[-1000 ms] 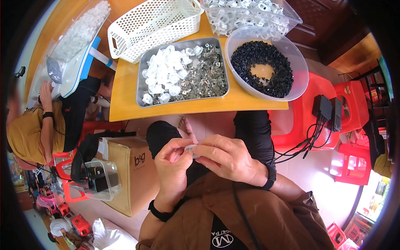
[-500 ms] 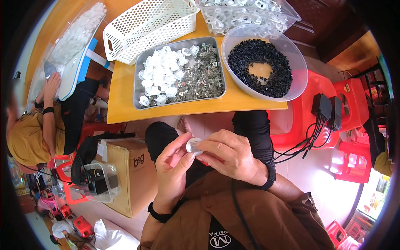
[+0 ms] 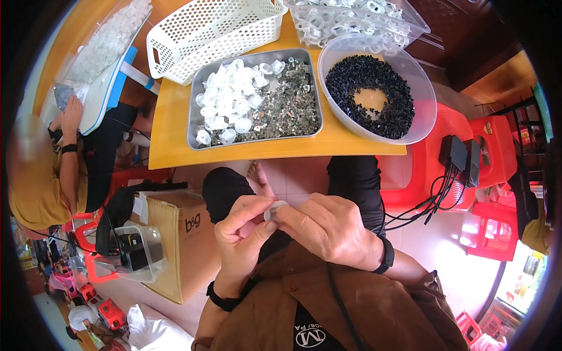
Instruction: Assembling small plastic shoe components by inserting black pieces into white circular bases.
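Note:
Above my lap, my left hand (image 3: 243, 231) pinches a small round white plastic piece (image 3: 271, 212) between thumb and fingers. My right hand (image 3: 333, 228) is closed over its right side, with fingertips pressed against it; they hide much of the piece, and I cannot make out whether they hold a second part. Beyond my hands, a metal tray (image 3: 257, 142) on the table carries a heap of similar white pieces (image 3: 225, 96) and a spread of tiny greyish parts (image 3: 287, 105). To its right, a clear plastic bowl (image 3: 425, 108) contains many small black parts (image 3: 345, 88).
A white perforated basket (image 3: 216, 44) and a clear bin of white parts (image 3: 357, 26) stand at the back of the yellow table (image 3: 175, 140). Red stools (image 3: 494, 231) and black boxes with cables (image 3: 453, 152) are right; a cardboard box (image 3: 181, 251) and a co-worker (image 3: 38, 181) left.
My right hand has turned further over the round white piece, covering more of it, and the piece is tilted differently. The co-worker's hand at the left has shifted slightly.

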`<state>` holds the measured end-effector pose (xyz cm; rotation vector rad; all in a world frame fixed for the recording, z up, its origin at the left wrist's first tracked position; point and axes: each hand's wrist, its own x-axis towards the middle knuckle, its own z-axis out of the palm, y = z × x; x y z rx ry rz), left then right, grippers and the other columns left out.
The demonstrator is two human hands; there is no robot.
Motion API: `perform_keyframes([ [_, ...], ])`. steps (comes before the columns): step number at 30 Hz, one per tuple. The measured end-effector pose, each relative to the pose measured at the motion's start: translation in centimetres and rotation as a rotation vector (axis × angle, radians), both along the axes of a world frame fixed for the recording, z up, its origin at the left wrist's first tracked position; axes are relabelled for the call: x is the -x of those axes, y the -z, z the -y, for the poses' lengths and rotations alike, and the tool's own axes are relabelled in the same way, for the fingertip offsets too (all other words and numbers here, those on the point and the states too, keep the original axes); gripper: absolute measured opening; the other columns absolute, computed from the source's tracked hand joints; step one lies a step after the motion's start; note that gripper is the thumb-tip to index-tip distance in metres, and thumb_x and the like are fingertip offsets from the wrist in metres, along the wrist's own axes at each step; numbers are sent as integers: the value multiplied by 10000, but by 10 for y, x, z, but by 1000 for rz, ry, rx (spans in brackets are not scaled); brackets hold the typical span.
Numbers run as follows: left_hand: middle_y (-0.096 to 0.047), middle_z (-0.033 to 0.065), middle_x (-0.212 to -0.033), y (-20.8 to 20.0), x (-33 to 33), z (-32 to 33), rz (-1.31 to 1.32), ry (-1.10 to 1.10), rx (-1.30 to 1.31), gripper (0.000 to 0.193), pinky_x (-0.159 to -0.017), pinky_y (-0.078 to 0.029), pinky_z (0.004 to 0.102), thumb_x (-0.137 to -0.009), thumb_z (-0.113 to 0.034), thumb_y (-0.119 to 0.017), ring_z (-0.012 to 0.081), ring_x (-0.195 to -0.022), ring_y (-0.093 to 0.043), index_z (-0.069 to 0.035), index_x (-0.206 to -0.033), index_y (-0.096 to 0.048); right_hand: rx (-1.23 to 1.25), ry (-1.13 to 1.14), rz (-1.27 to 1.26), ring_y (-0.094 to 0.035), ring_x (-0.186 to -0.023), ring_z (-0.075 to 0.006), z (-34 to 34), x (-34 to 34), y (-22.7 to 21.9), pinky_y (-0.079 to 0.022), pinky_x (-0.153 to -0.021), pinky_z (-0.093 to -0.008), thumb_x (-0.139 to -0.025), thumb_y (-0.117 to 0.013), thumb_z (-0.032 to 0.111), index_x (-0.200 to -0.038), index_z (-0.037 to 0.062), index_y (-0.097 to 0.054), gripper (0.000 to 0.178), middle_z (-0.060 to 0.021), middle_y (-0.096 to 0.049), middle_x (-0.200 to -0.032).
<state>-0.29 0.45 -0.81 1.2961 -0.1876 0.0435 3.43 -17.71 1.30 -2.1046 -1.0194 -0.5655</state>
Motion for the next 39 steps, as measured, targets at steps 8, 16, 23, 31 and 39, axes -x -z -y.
perform_keyframes([
  [8, -585, 140, -1113, 1, 0, -1, -146, -56, 124, 367, -845, -502, 331, -821, 35, -652, 224, -978, -601, 38, -1178, -568, -156, 30, -179, -612, -638, -222, 6, -3, -7, -500, -528, -318, -666, -769, 68, -927, 60, -645, 289, -41, -592, -789],
  [16, -525, 128, -1152, 0, -2, -8, -150, -61, 154, 361, -681, -506, 317, -819, -42, -645, 200, -907, -570, 43, -1162, -569, -136, 574, -217, -574, -607, -129, 76, -21, -38, -463, -518, -253, -671, -735, -35, -905, 38, -665, 254, -58, -611, -783],
  [23, -609, 128, -1017, 8, 5, -19, -201, -126, 319, 356, -637, -518, 297, -827, -34, -653, 198, -840, -608, 23, -1169, -570, 305, 707, -129, -627, -683, -224, 142, -77, -41, -502, -618, -330, -724, -705, 87, -918, 61, -676, 198, -88, -645, -800],
  [31, -641, 112, -961, 3, 11, -24, -263, -238, 303, 389, -647, -534, 297, -836, -140, -678, 186, -822, -631, 22, -1170, -563, 523, 616, -137, -639, -776, -280, 134, -151, 21, -509, -681, -402, -722, -622, 132, -766, 92, -683, 85, -104, -645, -777],
  [39, -648, 126, -1001, 7, 9, -26, -236, -191, 289, 343, -714, -568, 337, -869, -120, -636, 226, -887, -653, 15, -1174, -558, 589, 513, -194, -645, -709, -297, 129, -156, 29, -515, -605, -396, -687, -621, 91, -702, 78, -651, 37, -107, -639, -703],
])
